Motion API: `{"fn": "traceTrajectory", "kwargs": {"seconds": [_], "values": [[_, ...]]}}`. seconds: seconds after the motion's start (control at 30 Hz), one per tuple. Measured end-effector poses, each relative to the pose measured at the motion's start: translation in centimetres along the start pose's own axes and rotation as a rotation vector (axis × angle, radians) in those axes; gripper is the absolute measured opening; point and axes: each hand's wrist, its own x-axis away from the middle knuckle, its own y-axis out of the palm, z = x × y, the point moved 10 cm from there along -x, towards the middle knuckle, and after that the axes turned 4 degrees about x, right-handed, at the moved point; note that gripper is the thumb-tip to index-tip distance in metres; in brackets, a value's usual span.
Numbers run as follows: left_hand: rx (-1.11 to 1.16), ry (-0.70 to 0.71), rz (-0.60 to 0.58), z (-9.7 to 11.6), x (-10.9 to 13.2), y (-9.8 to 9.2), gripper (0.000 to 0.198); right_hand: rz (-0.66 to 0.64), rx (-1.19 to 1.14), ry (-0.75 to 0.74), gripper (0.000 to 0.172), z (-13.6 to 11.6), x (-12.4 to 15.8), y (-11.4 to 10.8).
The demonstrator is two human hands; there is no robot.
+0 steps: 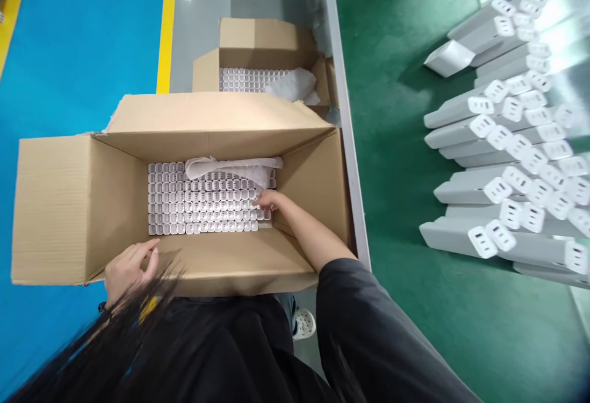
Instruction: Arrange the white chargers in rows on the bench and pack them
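A large open cardboard box (pixel 216 262) stands in front of me. Rows of small white square plastic housings (pixel 203 206) cover its bottom, upright and tightly packed. A crumpled white plastic sheet (pixel 258 169) lies over part of the far rows. My right hand (pixel 268 199) reaches deep inside, its fingers bent and closed at a housing near the right end of the rows; the fingertips are partly hidden. At the near left corner, my left hand (pixel 131 271) rests by the box rim with fingers stretched and thumb apart, holding nothing.
Behind stands a second open cardboard box (pixel 267 34) with similar housings and a white sheet. A grey metal edge (pixel 346 114) runs along the right side. Beyond it, many long white plastic tubes with slotted ends (pixel 498 188) appear above the green floor (pixel 382 40). Blue floor (pixel 92 34) lies left.
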Motion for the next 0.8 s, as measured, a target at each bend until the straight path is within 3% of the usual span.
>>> {"fn": "traceTrajectory", "kwargs": {"seconds": [0.17,0.3,0.47,0.6,0.7,0.8], "values": [[-0.006,0.007,0.016,0.0,0.2,0.1,0.024,0.341,-0.130,0.087,0.044,0.0,1.3,-6.6],[-0.022,0.025,0.053,0.1,0.3,-0.2,0.022,0.480,-0.331,0.047,0.045,-1.7,2.3,-8.4],[-0.017,0.004,0.030,-0.1,0.2,-0.2,0.023,0.437,-0.582,-0.040,0.040,-4.6,3.1,-10.3],[-0.022,-0.029,-0.010,-0.5,0.1,0.0,0.024,0.356,-0.665,-0.214,0.037,-8.5,5.6,-11.2],[-0.024,-0.009,-0.015,-0.3,0.2,0.0,0.026,0.245,-0.682,-0.405,0.034,-12.8,8.5,-9.4],[-0.019,-0.012,-0.024,-0.7,0.3,0.1,0.027,0.099,-0.658,-0.611,0.033,-18.4,12.1,-6.1]]}}
